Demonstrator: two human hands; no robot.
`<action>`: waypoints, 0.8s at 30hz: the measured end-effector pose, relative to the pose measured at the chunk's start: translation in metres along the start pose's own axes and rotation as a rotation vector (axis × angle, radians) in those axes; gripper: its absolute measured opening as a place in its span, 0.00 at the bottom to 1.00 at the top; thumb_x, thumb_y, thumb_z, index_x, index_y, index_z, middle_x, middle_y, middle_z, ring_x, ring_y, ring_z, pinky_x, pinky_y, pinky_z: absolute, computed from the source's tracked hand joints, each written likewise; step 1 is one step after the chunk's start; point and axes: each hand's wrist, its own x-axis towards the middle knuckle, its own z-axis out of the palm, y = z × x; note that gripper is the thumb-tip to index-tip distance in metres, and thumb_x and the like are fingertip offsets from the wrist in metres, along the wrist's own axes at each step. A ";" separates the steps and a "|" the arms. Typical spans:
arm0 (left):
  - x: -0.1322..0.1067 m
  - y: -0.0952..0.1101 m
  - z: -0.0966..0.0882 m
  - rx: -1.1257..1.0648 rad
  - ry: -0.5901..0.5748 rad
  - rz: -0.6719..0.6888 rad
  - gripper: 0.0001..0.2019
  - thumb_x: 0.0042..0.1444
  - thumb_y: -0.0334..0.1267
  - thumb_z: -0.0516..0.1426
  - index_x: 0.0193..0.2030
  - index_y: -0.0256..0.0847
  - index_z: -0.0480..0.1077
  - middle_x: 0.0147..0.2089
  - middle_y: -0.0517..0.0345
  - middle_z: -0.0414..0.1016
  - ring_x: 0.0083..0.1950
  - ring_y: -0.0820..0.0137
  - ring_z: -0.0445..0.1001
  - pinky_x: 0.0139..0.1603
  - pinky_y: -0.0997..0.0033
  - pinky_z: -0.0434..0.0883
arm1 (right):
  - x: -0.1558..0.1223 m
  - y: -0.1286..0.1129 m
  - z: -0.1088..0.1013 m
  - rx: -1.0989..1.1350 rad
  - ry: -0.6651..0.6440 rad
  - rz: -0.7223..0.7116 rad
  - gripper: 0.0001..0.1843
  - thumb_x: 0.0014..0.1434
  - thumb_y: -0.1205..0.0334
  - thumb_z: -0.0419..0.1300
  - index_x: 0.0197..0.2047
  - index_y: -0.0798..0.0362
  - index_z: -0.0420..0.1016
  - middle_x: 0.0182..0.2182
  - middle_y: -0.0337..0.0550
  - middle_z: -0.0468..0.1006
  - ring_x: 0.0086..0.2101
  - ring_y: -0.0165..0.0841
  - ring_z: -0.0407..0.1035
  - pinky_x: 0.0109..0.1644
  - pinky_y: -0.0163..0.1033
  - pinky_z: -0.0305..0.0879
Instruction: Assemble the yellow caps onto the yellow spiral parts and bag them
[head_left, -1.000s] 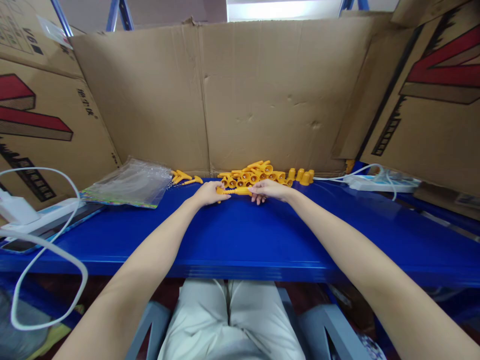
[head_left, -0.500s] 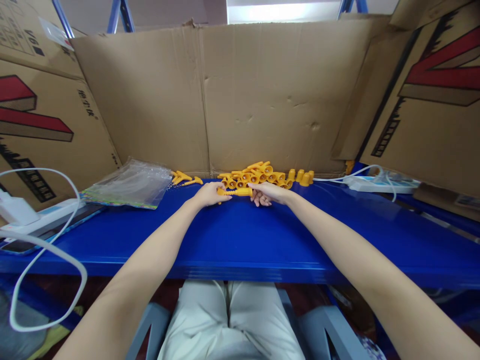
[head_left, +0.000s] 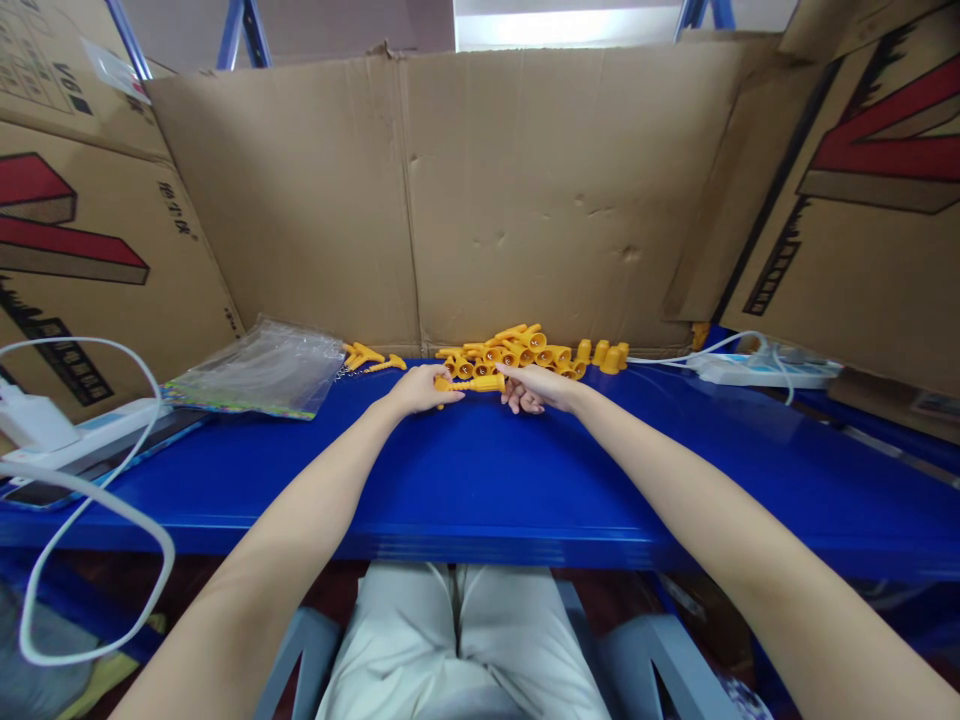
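Note:
Above the blue table, my left hand (head_left: 411, 388) is closed on the handle end of a yellow plastic T-handled screw (head_left: 462, 385), whose twisted shaft points right. My right hand (head_left: 538, 386) pinches the wide end of a yellow cap (head_left: 491, 383), its lower fingers curled. Shaft and cap are in one line and meet; how deep the shaft sits inside is hidden. Just behind the hands lies a pile of yellow pieces (head_left: 535, 341), many with round cups facing me. Several yellow caps (head_left: 611, 359) stand upright right of it. Loose T-handled screws (head_left: 388, 363) lie to the left, with small metal bits.
A clear plastic bag (head_left: 259, 368) lies left on the blue table (head_left: 480, 480). White power strips (head_left: 765, 368) with cables sit at both sides, and a dark flat device (head_left: 45, 492) lies at left. A cardboard sheet (head_left: 525, 200) and boxes wall in the table.

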 end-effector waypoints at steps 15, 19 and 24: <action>0.000 -0.003 -0.001 -0.051 -0.010 -0.045 0.19 0.39 0.53 0.61 0.32 0.40 0.69 0.21 0.64 0.66 0.24 0.73 0.63 0.26 0.74 0.55 | -0.006 -0.001 -0.011 0.143 -0.097 -0.056 0.16 0.62 0.52 0.52 0.47 0.56 0.63 0.46 0.56 0.74 0.27 0.32 0.75 0.26 0.37 0.73; 0.001 -0.005 0.000 -0.035 0.005 -0.017 0.20 0.40 0.54 0.61 0.32 0.40 0.70 0.22 0.64 0.66 0.24 0.74 0.63 0.26 0.74 0.54 | -0.006 -0.002 -0.005 0.207 -0.066 -0.065 0.11 0.60 0.60 0.56 0.45 0.56 0.64 0.44 0.51 0.73 0.30 0.31 0.76 0.34 0.36 0.74; -0.001 -0.005 0.001 -0.039 0.001 0.013 0.19 0.41 0.54 0.61 0.33 0.39 0.70 0.21 0.65 0.64 0.24 0.75 0.61 0.25 0.75 0.54 | 0.000 -0.003 0.003 0.268 0.018 -0.071 0.04 0.59 0.67 0.57 0.39 0.56 0.66 0.37 0.46 0.74 0.29 0.30 0.75 0.31 0.33 0.73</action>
